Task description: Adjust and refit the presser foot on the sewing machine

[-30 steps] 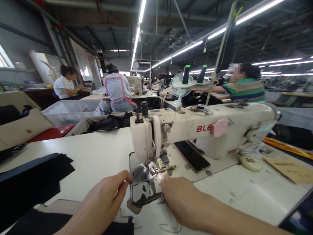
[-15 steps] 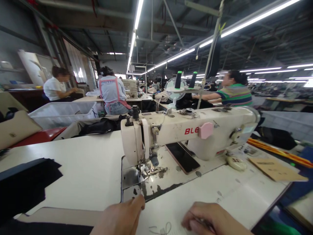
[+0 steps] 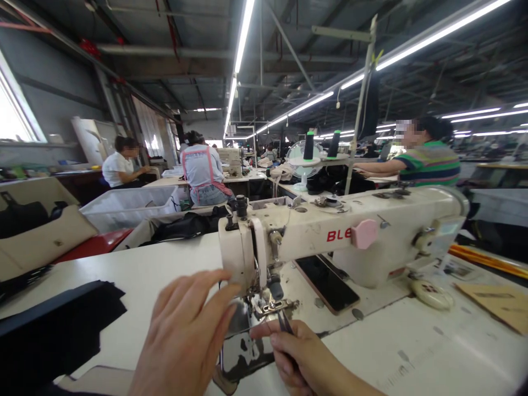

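A cream sewing machine (image 3: 355, 234) with red letters stands on the white table (image 3: 165, 269). My left hand (image 3: 185, 335) is raised in front of the machine head, fingers spread, holding nothing. My right hand (image 3: 303, 357) grips thin dark tweezers (image 3: 284, 323) whose tips point up at the presser foot (image 3: 274, 303). The worn metal needle plate (image 3: 247, 352) shows between my two hands.
Black fabric (image 3: 58, 324) lies at the table's left. A dark phone (image 3: 328, 283) rests under the machine arm. Brown cardboard (image 3: 495, 300) sits at the right. Behind are a white bin (image 3: 127, 204), thread cones (image 3: 309, 144), a fan and seated workers at other tables.
Both hands have come back up from the table's front edge to the needle area. My right hand now holds tweezers at the presser foot; my left hand has opened and risen.
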Motion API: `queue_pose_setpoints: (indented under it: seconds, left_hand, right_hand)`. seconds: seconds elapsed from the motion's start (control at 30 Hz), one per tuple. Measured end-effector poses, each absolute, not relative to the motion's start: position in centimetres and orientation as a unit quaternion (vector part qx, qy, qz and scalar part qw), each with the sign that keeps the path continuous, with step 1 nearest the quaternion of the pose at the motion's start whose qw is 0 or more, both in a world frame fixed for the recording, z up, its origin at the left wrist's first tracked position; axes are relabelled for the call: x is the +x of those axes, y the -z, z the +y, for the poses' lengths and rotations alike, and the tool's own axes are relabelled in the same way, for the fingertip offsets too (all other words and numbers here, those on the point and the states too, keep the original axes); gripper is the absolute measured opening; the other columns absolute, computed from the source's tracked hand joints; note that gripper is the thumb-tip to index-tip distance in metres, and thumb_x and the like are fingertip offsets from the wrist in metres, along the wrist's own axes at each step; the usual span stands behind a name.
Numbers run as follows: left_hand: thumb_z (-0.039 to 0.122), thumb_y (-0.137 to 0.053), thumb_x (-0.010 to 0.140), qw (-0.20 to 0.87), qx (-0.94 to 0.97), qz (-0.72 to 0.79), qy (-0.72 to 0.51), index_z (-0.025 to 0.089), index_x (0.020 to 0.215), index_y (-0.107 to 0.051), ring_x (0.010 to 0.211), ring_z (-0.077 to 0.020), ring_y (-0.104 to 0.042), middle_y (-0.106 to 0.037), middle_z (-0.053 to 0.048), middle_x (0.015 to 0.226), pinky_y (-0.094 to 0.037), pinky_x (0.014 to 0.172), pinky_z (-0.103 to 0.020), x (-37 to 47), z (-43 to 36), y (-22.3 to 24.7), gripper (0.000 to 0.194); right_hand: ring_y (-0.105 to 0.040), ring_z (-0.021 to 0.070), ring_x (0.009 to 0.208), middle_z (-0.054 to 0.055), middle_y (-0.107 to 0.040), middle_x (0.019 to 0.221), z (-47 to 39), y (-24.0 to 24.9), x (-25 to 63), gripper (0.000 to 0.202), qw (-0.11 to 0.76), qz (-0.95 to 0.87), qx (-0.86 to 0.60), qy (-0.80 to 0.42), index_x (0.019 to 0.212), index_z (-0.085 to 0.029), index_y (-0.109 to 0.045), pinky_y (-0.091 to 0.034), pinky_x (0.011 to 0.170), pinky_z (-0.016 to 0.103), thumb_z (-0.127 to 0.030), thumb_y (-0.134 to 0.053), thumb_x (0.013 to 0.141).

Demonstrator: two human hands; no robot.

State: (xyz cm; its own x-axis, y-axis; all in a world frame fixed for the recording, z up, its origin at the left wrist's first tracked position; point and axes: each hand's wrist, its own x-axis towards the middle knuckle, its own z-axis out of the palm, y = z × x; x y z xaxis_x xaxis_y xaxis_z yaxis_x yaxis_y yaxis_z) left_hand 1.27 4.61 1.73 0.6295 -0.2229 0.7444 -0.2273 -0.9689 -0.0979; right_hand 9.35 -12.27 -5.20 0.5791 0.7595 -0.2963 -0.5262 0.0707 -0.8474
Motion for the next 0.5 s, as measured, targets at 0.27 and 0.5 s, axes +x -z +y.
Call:
queue_pose_setpoints:
  seconds: [0.27, 0.5]
  left_hand:
    - [0.013, -0.064, 0.079, 0.016, 0.819, -0.062, -0.570, 0.023, 0.089, -0.062, 0.118, -0.0294, -0.047, -0.053, -0.008, 0.124, -0.023, 0.106, -0.059, 5.5, 2.2, -1.2, 0.014]
    - [0.009, -0.062, 0.075, 0.004, 0.816, -0.034, -0.577, 0.020, 0.075, -0.061, 0.122, -0.0312, -0.046, -0.054, -0.010, 0.121, -0.023, 0.108, -0.061, 5.5, 1.5, -1.3, 0.011]
  right_hand:
    - [-0.008, 0.0032, 0.028, -0.016, -0.028, 0.035, -12.6, 5.4, 9.2, 0.046, 0.718, -0.151, -0.522, -0.436, 0.096, -0.012, -0.057, -0.003, 0.034, 0.021, -0.040, -0.055, 0.060]
    - [-0.009, 0.0035, 0.030, -0.015, -0.028, 0.036, -12.7, 5.1, 9.0, 0.047, 0.714, -0.162, -0.529, -0.429, 0.097, -0.010, -0.058, -0.004, 0.036, 0.022, -0.039, -0.054, 0.061]
